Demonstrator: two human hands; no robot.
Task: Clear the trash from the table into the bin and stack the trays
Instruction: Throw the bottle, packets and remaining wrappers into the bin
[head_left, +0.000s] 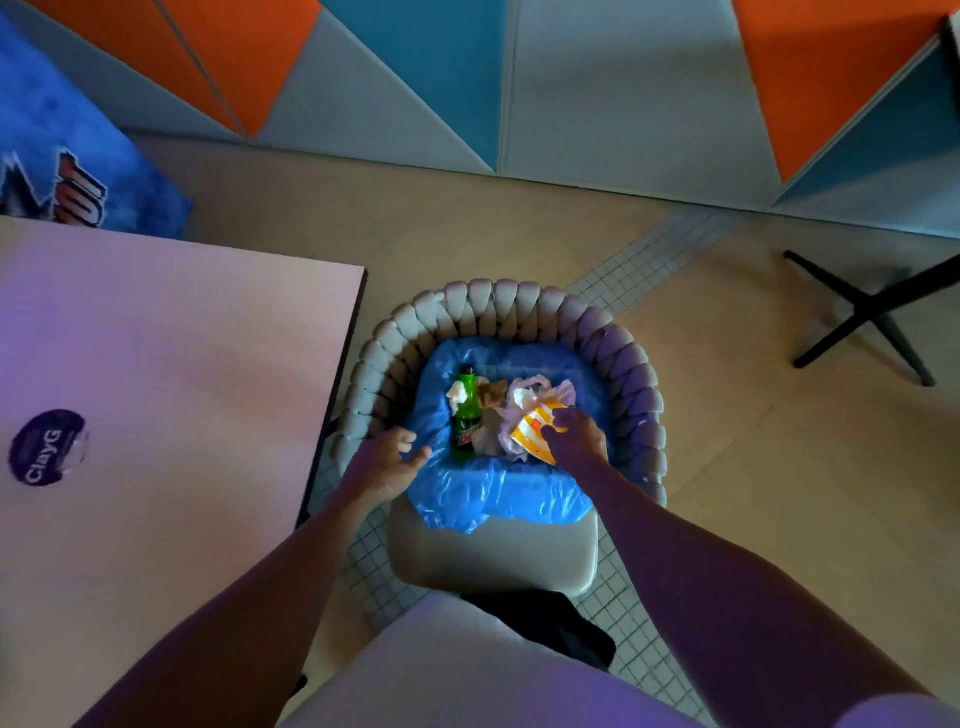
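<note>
From my remote seat I read this as the drop into the bin (498, 499), whose blue liner is folded over the rim so the bag stays wide and catches whatever falls. The bin appears to stand on the seat of a chair (493, 566) just beside the table (156, 364), probably to keep the carry short. The right hand (574, 436) hangs over the opening, its grip clamped on a striped carton (535, 434), held low and tilted, I judge, so it lands among the trash instead of bouncing out. The left hand (395, 457) sits at the liner's left edge with its grip apart and fingers relaxed, likely steadying the bag; I cannot tell whether it touches. A green bottle (467, 415) and crumpled napkins (524, 400) already lie inside. The part of the table in view carries only a round sticker (47, 447); no trays show in this view.
</note>
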